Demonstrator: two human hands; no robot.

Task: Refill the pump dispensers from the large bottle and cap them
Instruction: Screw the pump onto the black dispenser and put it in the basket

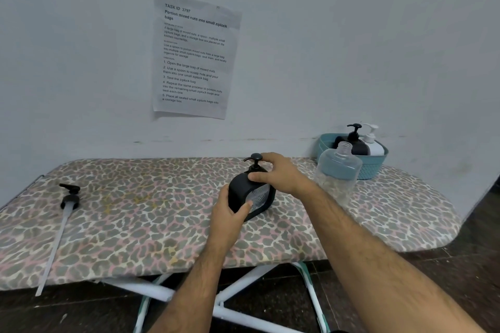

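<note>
Head view: a squat black plastic pump dispenser with rounded corners (250, 194) stands upright near the middle of a leopard-print padded ironing board (135, 224). Left hand (228, 213) wraps the dispenser's near left side, thumb curled across its front face, holding the body. Right hand (278, 173) sits over the top from the right, thumb and fingers curled round the collar just below the black pump head (255, 157); nozzle points left. Right of the dispenser and just beyond the right forearm stands a large clear plastic bottle with a threaded open neck (338, 170), upright, uncapped, its lower part looking pale and cloudy. Behind it, at the board's far right against the wall, a teal woven plastic basket (370, 167) holds two more dispensers side by side: a black one with a black pump (355, 143) and a white one with a white pump (374, 143), both capped. Far left on the board lies a loose black pump cap with a long pale dip tube (63, 219), head toward the wall, tube running toward the near edge and overhanging it. Board rests on white metal crossed legs (243, 286) with green trim. Floor dark tile. Wall plain pale grey, with a printed paper task sheet (193, 54) stuck above the board, corners slightly curled.
</note>
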